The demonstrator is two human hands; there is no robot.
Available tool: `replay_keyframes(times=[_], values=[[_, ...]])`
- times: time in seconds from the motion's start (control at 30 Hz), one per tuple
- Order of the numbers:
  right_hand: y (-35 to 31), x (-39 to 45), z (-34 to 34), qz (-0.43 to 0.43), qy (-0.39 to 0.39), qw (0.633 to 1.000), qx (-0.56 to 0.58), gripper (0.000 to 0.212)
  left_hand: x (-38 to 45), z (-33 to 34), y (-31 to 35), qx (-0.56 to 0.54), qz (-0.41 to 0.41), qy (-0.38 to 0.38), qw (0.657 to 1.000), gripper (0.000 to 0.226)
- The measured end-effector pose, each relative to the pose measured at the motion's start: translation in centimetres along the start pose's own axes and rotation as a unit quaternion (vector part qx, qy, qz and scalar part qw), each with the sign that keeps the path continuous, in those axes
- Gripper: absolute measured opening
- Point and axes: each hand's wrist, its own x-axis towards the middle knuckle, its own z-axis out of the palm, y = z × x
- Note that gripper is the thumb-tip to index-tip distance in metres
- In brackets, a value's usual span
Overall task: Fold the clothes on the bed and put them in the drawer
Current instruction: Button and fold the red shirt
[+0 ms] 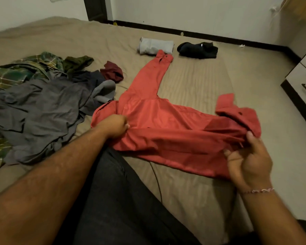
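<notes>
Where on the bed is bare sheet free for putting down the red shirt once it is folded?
Bare tan sheet lies right of the red long-sleeved shirt's outstretched sleeve, below the folded black garment. Another patch lies behind the pile. The left side is crowded by the grey cloth and green plaid shirt.

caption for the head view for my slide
Both hands, left and right, grip a red shirt spread on the bed.
</notes>
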Motion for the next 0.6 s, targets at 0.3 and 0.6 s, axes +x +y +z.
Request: replay_keyframes(times=[0.3,0.6], values=[[-1.9,2.9,-3.8,0.019,0.006,0.997,0.074,0.033,-0.9,-0.2,-0.5,0.065,-0.002,0.042,0.997,0.017],[0.6,4.0,-10.1,-0.025,0.313,0.896,-0.313,0.061,2.4,0.9,5.2,-0.008,-0.015,0.001,1.0,0.038]])
